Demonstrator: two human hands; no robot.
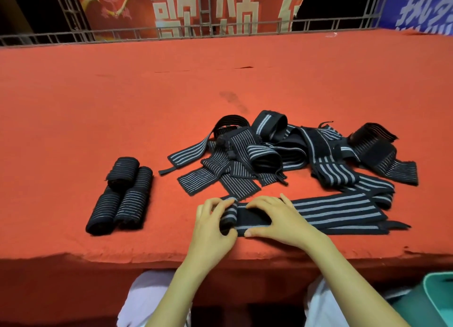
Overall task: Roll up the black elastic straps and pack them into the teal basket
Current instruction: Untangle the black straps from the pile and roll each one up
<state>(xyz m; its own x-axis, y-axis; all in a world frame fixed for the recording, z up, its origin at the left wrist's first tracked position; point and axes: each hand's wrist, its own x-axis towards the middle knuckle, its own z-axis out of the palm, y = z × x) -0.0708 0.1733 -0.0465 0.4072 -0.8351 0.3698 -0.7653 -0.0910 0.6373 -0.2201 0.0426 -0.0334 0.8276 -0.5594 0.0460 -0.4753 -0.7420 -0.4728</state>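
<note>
Red felt covers the desk (98, 106), whose far edge meets a grey metal railing (171, 30) with red and blue banners behind it. At the near edge, toward six o'clock, both hands work on one black elastic strap with grey stripes (331, 211), which lies flat and runs off toward three o'clock. The left hand (210, 228) is at the strap's rolled-up end (229, 216): its fingers (215, 204) curl over the top of the small roll and the thumb comes in from below, so the hand is closed around the roll. The right hand (277, 219) lies just beside it, fingers (259, 203) nearly flat and spread only a little, pressing down on the strap's plain black patch with the thumb tip at the near edge; it rests on the cloth and grips nothing. Beyond the hands, toward one o'clock, a loose heap of unrolled straps (282, 150) lies tangled together. Well apart at nine o'clock, four finished rolls (122, 194) sit side by side, touching one another. A corner of the teal basket (438, 299) shows at five o'clock, below the level of the desk, beside the person's pale-clothed knees.
</note>
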